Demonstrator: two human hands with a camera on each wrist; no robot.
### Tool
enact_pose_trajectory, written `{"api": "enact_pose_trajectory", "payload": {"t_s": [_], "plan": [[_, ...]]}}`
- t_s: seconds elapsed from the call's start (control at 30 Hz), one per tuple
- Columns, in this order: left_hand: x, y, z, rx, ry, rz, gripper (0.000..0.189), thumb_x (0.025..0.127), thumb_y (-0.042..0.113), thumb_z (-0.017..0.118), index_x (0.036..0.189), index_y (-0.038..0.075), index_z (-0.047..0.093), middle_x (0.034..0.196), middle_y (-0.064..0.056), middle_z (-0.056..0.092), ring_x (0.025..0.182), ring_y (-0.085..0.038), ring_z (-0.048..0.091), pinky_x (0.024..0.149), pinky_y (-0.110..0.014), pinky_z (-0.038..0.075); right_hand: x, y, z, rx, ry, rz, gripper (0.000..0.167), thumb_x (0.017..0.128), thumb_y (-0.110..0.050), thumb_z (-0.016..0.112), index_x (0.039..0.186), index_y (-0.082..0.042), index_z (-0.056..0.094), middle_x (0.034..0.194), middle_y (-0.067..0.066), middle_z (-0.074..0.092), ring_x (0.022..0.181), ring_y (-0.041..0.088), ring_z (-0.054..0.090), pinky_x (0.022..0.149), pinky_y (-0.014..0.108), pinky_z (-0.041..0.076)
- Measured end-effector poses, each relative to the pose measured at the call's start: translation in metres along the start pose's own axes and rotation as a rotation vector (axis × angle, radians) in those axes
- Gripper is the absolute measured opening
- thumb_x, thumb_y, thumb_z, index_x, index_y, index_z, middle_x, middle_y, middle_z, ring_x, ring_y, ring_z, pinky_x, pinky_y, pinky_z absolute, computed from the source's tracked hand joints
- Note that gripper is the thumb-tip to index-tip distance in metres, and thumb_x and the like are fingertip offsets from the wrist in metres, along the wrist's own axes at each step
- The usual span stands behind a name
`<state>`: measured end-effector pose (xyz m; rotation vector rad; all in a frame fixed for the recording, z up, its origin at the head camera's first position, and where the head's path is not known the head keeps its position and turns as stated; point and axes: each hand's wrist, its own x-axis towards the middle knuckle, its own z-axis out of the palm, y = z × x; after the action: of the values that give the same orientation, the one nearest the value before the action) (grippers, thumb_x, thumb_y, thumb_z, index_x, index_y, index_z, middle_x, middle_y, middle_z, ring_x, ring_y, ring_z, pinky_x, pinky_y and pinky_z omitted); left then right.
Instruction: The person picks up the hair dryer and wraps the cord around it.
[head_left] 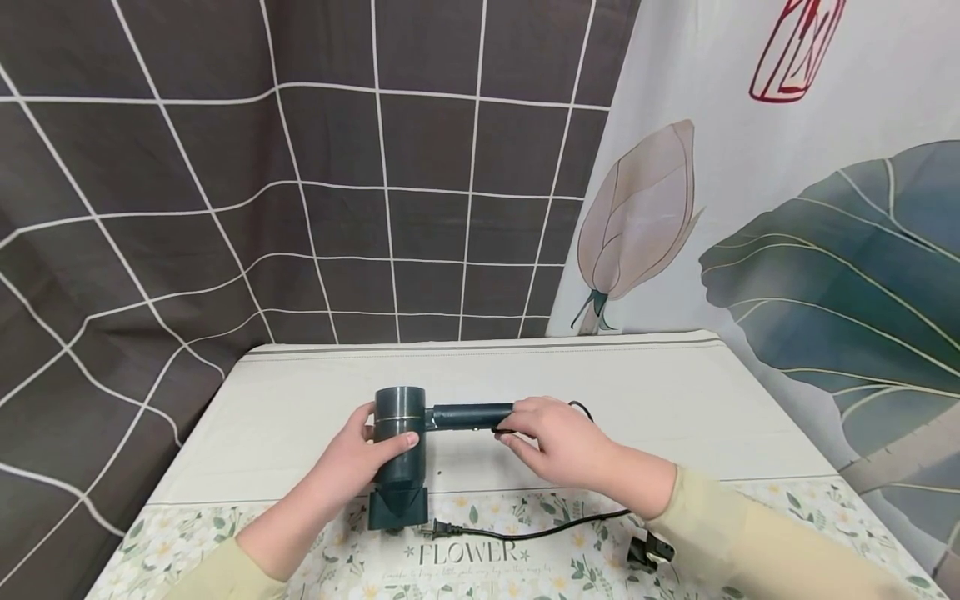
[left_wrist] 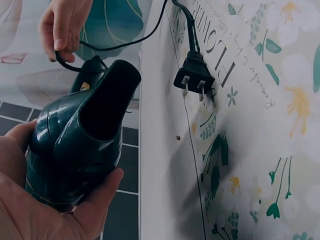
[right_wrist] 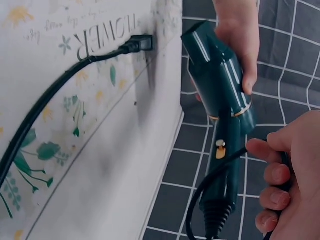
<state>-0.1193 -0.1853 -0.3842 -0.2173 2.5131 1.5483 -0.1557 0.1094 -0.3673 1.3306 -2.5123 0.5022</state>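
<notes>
At left, the left hand [head_left: 362, 454] is wrapped around the barrel of a dark green hair dryer [head_left: 399, 463], held above the table's [head_left: 300, 433] middle, nozzle toward the near side. A two-pronged plug [head_left: 448, 530] lies near, just right of the nozzle. Farther right, the right hand [head_left: 558, 442] curls around the black cord [head_left: 551, 531] beside the handle's end.

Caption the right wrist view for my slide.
Left hand grips a dark green hair dryer; right hand holds its looping cord.

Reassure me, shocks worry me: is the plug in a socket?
No, the plug lies on the table with both prongs bare.
</notes>
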Motion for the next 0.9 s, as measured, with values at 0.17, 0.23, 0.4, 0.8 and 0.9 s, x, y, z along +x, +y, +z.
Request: {"api": "enact_pose_trajectory", "payload": {"t_s": [0.17, 0.23, 0.4, 0.8, 0.9], "plan": [[-0.002, 0.000, 0.001, 0.014, -0.013, 0.000, 0.099, 0.083, 0.055, 0.073, 0.154, 0.007, 0.024, 0.138, -0.030, 0.049, 0.114, -0.041, 0.059, 0.092, -0.061, 0.046, 0.003, 0.003, -0.004, -0.009, 0.019, 0.013, 0.011, 0.097, -0.022, 0.065, 0.098, -0.016, 0.074, 0.081, -0.012, 0.058, 0.069, 0.004, 0.050, 0.069, 0.029, 0.047], [-0.002, 0.000, 0.001, 0.022, -0.018, 0.002, 0.098, 0.084, 0.056, 0.072, 0.154, 0.007, 0.026, 0.136, -0.029, 0.051, 0.110, -0.037, 0.061, 0.091, -0.060, 0.047, 0.004, 0.005, -0.005, -0.013, 0.029, 0.019, 0.010, 0.097, -0.022, 0.066, 0.096, -0.016, 0.073, 0.078, -0.013, 0.055, 0.068, 0.004, 0.047, 0.069, 0.030, 0.046], [-0.002, -0.002, 0.002, 0.020, -0.036, 0.009, 0.094, 0.084, 0.056, 0.072, 0.153, 0.009, 0.029, 0.129, -0.025, 0.057, 0.101, -0.030, 0.065, 0.087, -0.056, 0.050, 0.007, 0.009, -0.008, -0.002, 0.057, 0.020, 0.009, 0.097, -0.019, 0.064, 0.098, -0.014, 0.072, 0.080, -0.010, 0.058, 0.074, 0.007, 0.052, 0.075, 0.033, 0.049], [-0.004, -0.006, 0.003, -0.005, -0.084, 0.013, 0.088, 0.086, 0.051, 0.072, 0.153, 0.011, 0.031, 0.117, -0.016, 0.064, 0.095, -0.024, 0.066, 0.083, -0.053, 0.051, 0.008, 0.023, -0.013, 0.119, 0.035, 0.125, 0.013, 0.098, -0.020, 0.064, 0.107, -0.017, 0.072, 0.083, -0.013, 0.056, 0.070, 0.003, 0.045, 0.065, 0.026, 0.044], [-0.004, -0.008, 0.003, -0.028, -0.093, 0.004, 0.087, 0.086, 0.050, 0.073, 0.153, 0.013, 0.033, 0.118, -0.015, 0.064, 0.096, -0.024, 0.067, 0.084, -0.053, 0.051, 0.010, 0.027, -0.014, 0.141, 0.029, 0.131, 0.013, 0.098, -0.020, 0.064, 0.108, -0.018, 0.072, 0.087, -0.013, 0.059, 0.072, 0.004, 0.047, 0.066, 0.026, 0.044]]}}
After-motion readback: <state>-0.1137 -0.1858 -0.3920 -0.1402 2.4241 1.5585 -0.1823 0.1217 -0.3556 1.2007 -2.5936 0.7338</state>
